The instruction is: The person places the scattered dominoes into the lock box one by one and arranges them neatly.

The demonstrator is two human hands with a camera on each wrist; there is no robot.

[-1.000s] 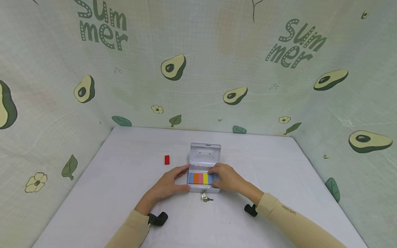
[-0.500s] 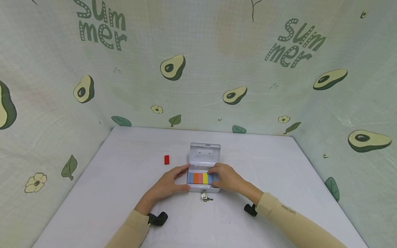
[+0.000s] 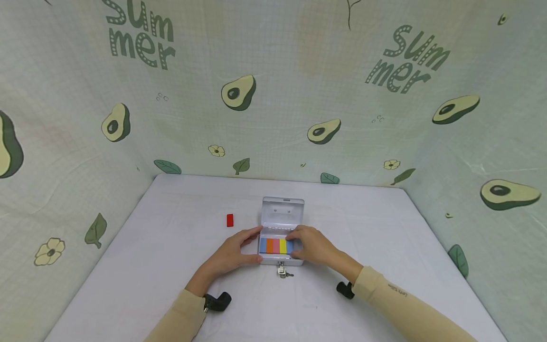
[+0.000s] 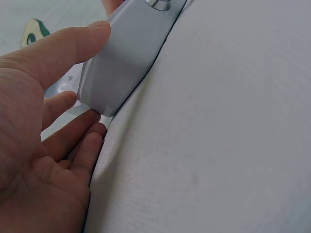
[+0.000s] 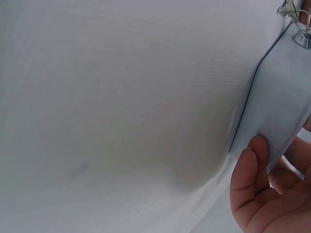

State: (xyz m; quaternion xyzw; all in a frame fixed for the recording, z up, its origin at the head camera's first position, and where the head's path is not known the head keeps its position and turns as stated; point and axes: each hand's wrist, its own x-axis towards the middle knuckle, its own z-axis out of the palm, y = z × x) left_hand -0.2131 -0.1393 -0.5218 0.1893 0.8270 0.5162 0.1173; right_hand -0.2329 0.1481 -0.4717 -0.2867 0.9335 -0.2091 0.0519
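A small grey metal cash box (image 3: 282,261) stands on the table with its lid (image 3: 283,212) raised. Inside it lies a row of coloured blocks, among them an orange block (image 3: 269,246), a pink block (image 3: 276,246) and a yellow block (image 3: 283,246). My left hand (image 3: 232,251) grips the box's left end, thumb at the front corner and a finger at the back. Reaching into the right end, my right hand (image 3: 314,244) pinches the rightmost blue block (image 3: 290,246) between thumb and index finger. Its other fingers touch the box's outer wall (image 5: 277,97) in the right wrist view.
A red block (image 3: 230,220) lies on the white table to the left of the box. Keys (image 3: 282,272) hang from the lock at the box's front. Patterned cloth (image 3: 273,109) encloses the table at the back and sides.
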